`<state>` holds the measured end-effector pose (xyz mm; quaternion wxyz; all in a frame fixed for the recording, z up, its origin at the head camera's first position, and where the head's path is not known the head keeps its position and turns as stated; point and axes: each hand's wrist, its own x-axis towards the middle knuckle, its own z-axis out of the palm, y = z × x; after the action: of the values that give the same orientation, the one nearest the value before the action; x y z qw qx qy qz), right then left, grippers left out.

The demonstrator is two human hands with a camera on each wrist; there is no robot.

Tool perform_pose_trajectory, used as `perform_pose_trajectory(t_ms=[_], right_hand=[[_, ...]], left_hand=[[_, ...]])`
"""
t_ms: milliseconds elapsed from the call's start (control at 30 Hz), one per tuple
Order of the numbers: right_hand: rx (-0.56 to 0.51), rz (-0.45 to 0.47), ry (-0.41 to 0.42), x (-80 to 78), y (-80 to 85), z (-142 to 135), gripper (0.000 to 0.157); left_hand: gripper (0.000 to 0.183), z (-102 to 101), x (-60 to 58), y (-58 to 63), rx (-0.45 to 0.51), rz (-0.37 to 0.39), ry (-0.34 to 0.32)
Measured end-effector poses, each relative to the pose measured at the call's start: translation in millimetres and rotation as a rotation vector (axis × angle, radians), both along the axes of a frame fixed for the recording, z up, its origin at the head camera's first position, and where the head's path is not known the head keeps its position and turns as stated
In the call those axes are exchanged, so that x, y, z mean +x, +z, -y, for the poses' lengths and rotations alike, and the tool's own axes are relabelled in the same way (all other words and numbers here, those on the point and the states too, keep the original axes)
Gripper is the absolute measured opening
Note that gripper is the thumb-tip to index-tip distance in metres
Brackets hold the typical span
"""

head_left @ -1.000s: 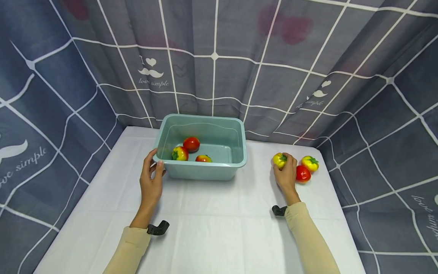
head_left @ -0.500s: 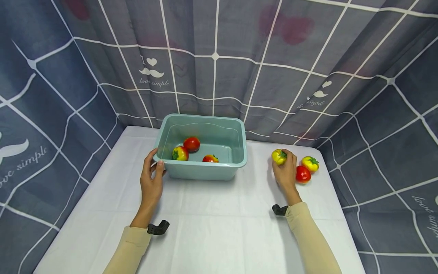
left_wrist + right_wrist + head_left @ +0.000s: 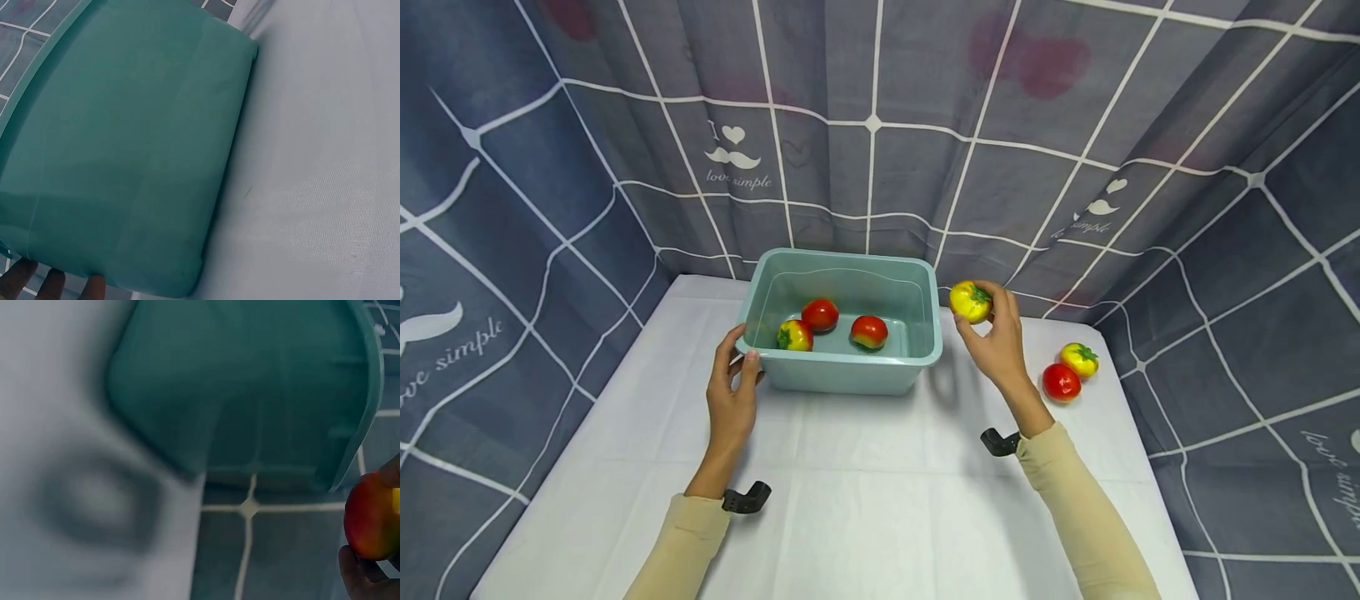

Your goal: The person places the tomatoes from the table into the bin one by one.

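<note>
In the head view my left hand (image 3: 733, 400) grips the near left corner of a pale green plastic basin (image 3: 850, 379), thumb at the front and fingers along the left side. Three fingertips (image 3: 51, 284) show against the basin's wall in the left wrist view. My right hand (image 3: 1000, 348) holds up a round yellow-and-red fruit (image 3: 969, 302) with a green leafy top, pinched between thumb and fingers, just right of the basin's rim. Seen from the right wrist, this fruit (image 3: 369, 519) has a red side. Inside the basin lie a red fruit (image 3: 820, 314), a red-and-yellow fruit (image 3: 795, 335) and another red-and-yellow one (image 3: 869, 332).
On the table's right side, a red fruit (image 3: 1062, 383) and a yellow one with a green top (image 3: 1079, 359) lie side by side. A white cloth (image 3: 865, 500) covers the table. Grey-blue checked curtains (image 3: 820, 167) stand behind and at both sides.
My right hand has lifted the yellow-and-red fruit off the table and carried it left, towards the basin. One fruit inside the basin has rolled right and back. My left hand stays put.
</note>
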<state>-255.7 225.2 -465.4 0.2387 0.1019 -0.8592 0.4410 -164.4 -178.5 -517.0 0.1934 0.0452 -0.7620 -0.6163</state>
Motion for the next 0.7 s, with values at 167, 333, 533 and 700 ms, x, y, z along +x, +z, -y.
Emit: perform_pose_trajectory(t_ms=[167,333,533,700], right_hand=[[0.063,-0.040,0.116,-7.4,23.6,30,0.062],[0.128,-0.011,0.245,-10.7,32.8,59,0.062],[0.168,0.007,0.350,-8.7,31.8,88,0.059],[0.184,0.016,0.389,-5.9,31.4,101,0.059]], left_hand=[[0.050,2,0.1,-0.9,0.005,-0.015,-0.002],[0.049,3,-0.9,-2.9,0.009,-0.015,-0.002],[0.049,3,-1.4,-3.9,0.003,0.001,-0.002],[0.049,2,-1.2,-3.7,0.006,-0.008,-0.007]])
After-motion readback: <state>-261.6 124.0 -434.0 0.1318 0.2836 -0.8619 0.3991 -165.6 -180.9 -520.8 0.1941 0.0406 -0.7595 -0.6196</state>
